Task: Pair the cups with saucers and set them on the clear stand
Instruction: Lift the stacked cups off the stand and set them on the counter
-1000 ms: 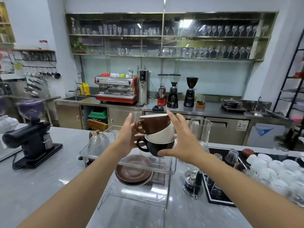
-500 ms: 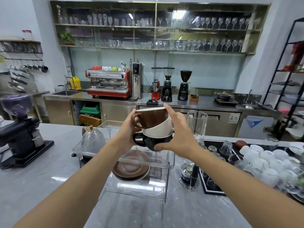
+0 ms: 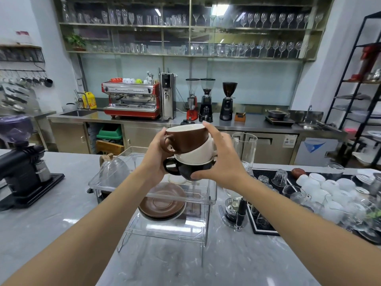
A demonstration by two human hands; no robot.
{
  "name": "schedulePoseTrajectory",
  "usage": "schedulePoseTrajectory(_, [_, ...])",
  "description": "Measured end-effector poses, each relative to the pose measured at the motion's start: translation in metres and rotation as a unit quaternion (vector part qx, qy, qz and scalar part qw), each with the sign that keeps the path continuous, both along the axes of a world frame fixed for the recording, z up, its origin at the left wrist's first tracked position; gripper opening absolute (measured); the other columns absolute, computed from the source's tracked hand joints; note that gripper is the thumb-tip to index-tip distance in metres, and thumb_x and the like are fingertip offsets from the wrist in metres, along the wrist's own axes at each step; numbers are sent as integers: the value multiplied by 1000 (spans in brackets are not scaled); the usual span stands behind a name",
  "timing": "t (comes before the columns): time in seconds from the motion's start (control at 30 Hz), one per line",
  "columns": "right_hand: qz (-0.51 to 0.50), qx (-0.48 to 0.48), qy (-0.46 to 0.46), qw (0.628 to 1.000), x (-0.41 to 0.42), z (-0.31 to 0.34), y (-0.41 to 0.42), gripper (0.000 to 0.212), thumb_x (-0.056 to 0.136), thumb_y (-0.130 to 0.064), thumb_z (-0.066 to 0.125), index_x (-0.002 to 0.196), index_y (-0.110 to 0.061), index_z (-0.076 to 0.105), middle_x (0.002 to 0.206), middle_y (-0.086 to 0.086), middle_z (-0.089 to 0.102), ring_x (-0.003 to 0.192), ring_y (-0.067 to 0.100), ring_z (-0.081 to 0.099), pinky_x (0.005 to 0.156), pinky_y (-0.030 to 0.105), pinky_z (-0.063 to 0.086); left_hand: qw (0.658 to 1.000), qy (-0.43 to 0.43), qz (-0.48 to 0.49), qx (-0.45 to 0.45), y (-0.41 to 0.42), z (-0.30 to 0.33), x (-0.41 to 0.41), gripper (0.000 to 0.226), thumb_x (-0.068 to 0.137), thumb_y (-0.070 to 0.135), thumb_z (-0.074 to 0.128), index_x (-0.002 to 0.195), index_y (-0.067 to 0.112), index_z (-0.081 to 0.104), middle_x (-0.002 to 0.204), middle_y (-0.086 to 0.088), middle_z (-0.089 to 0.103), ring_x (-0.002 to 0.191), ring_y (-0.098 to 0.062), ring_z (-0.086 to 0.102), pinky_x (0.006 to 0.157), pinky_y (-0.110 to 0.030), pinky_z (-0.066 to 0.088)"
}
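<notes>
Both hands hold a nested stack of three cups above the clear stand (image 3: 208,195): a brown cup (image 3: 188,139) on top, a white cup (image 3: 198,154) in the middle, a black cup (image 3: 192,169) at the bottom. My left hand (image 3: 155,159) grips the handle side. My right hand (image 3: 222,159) spans the stack from the brown rim to the black cup's base. A pile of saucers (image 3: 162,204), brown one on top, lies on the stand's lower shelf.
A black grinder (image 3: 22,172) stands left on the grey counter (image 3: 51,223). Behind the stand sits a glass kettle (image 3: 115,168). To the right are a tall glass cylinder (image 3: 244,149), a siphon base (image 3: 235,209), and a black mat (image 3: 266,221) with upturned glasses and white cups (image 3: 329,188).
The stack stays held in both hands with the same grip. My view has shifted slightly; the cups sit a little lower relative to the stand.
</notes>
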State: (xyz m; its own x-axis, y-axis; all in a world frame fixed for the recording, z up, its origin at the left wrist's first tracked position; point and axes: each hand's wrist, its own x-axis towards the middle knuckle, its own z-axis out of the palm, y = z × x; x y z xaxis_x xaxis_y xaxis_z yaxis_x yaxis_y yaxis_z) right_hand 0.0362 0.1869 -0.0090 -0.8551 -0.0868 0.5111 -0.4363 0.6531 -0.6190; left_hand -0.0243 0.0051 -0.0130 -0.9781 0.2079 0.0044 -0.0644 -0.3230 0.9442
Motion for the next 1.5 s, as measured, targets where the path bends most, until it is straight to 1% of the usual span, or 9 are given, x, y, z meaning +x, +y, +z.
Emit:
schedulePoseTrajectory(0.13, [3,4,28,1000,5,19,3,126,50,-23,95,144,-55,18,132,-2,34,116,20,46,101,42,48,1000,26,0,8,2,18,5,50,98,59,39,95,25,75,81,-4,79,76,-22,70,72,-35,53])
schedulePoseTrajectory(0.37, [0,15,64,998,23,50,22,126,48,-24,96,144,-52,20,125,-3,37,109,23,51,98,42,50,999,36,-13,12,20,48,19,60,95,64,40,75,24,81,80,-10,77,80,-28,68,77,-38,53])
schedulePoseTrajectory(0.47, [-6,19,76,997,33,56,39,125,49,-23,96,146,-48,22,128,-2,38,112,19,49,93,28,47,999,32,-22,4,36,57,29,55,92,67,43,91,23,77,88,-13,77,86,-32,69,81,-41,54])
schedulePoseTrajectory(0.57, [-20,29,83,996,44,59,60,126,49,-22,97,147,-46,22,128,-2,39,111,13,46,82,5,36,999,31,-33,10,57,61,36,52,92,66,45,94,23,74,87,-12,75,79,-30,69,76,-39,55])
schedulePoseTrajectory(0.67, [-31,39,85,995,55,60,82,126,48,-22,97,147,-45,22,124,0,41,101,2,47,77,-6,36,998,29,-49,21,80,57,41,51,89,67,48,96,24,74,92,-12,76,86,-32,69,80,-41,54])
schedulePoseTrajectory(0.9, [-28,30,64,997,67,46,133,127,48,-23,97,145,-52,21,128,-8,37,100,-4,50,75,6,47,998,20,-48,29,135,38,48,66,85,71,47,123,23,70,115,-15,75,100,-33,69,74,-37,54])
schedulePoseTrajectory(1.17, [-12,26,42,999,68,6,183,126,48,-24,97,145,-50,21,127,-7,38,106,-10,44,79,-11,31,1000,11,-5,27,182,0,63,49,91,66,46,96,30,78,86,0,78,89,-26,68,82,-41,52])
schedulePoseTrajectory(1.37, [21,12,9,1000,69,-45,201,124,50,-25,97,142,-53,19,132,-14,32,117,1,39,94,5,28,999,-26,23,18,199,-48,78,51,95,62,42,96,29,80,103,-8,79,108,-31,69,97,-48,51])
schedulePoseTrajectory(1.5, [26,-2,2,1000,70,-84,204,126,49,-26,97,136,-64,15,134,-16,32,123,-5,34,99,8,28,999,-39,23,-4,202,-81,85,48,98,56,38,88,33,80,90,1,80,86,-19,72,80,-38,52])
